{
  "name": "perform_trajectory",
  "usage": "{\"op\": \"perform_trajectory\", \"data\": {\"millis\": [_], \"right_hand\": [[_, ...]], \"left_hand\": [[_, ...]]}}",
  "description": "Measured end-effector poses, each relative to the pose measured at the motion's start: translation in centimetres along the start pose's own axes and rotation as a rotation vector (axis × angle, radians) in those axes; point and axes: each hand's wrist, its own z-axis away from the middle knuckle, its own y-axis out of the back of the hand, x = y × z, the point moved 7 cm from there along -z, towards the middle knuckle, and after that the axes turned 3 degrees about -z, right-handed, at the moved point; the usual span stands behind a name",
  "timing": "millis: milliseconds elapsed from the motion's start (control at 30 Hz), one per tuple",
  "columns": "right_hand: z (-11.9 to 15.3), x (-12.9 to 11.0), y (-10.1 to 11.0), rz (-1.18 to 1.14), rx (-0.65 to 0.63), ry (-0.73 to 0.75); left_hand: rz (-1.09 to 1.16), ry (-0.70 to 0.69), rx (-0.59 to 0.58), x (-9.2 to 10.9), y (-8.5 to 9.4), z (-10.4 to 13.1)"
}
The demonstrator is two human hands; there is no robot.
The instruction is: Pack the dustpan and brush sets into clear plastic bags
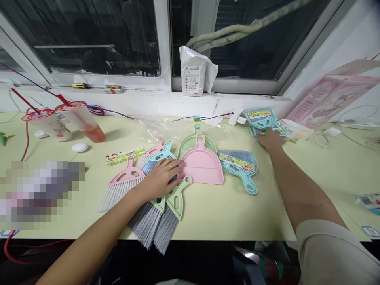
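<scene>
My left hand [163, 174], wearing a ring, lies with its fingers spread over several small hand brushes. Beneath it is a blue brush [168, 148], partly covered, and its fingertips reach the left edge of a pink dustpan [203, 162]. That dustpan overlaps a green dustpan [184, 143]. Around the hand are a pink brush [126, 178] with white bristles and a green brush [177, 200] with grey bristles. At the back right, my right hand [271, 139] is closed at the handle of a bagged blue dustpan and brush set [261, 116] on a similar pack; its fingertips are partly hidden.
Another bagged blue set [242, 168] lies right of the pink dustpan. Two drink cups [84, 122] with red straws stand at left. Cardboard labels [126, 155] and clear plastic wrap [157, 128] lie behind the brushes. A white wrapped box [194, 77] stands on the sill.
</scene>
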Motion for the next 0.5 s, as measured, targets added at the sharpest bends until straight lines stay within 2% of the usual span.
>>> {"op": "perform_trajectory", "data": {"millis": [100,267,400,500], "right_hand": [[0.9,-0.1,0.3,-0.08,0.014,-0.151],[3.4,-2.6,2.0,-0.074,0.193,-0.099],[6.5,-5.8,5.1,-0.099,0.384,0.121],[9.7,-8.7,7.9,-0.226,0.456,0.348]], "left_hand": [[-0.008,-0.006,-0.005,0.0,0.0,0.0],[-0.016,-0.019,-0.005,0.2,0.1,0.1],[0.006,-0.03,0.018,0.6,0.4,0.2],[0.018,-0.036,0.039,0.9,0.9,0.2]]}}
